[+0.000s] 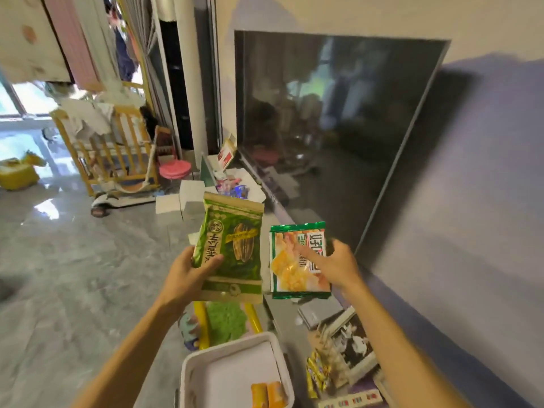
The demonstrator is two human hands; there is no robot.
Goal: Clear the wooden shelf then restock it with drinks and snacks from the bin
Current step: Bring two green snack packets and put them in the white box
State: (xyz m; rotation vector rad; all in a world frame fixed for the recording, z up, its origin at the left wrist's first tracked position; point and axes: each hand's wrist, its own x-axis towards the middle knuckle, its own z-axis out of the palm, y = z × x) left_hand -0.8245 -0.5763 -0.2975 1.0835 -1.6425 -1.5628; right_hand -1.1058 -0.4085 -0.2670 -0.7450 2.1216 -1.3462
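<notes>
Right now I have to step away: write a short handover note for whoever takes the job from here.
Left hand: holds the green sunflower seed bag upright in the air.
Right hand: holds the green-edged cracker packet beside it.
White bin, bottom centre, below the hands: two orange packets remain in the visible part.
The wooden shelf is not clearly in view, so I cannot tell how far it is restocked.
Left: place both bags on the shelf, then the orange packets.
</notes>
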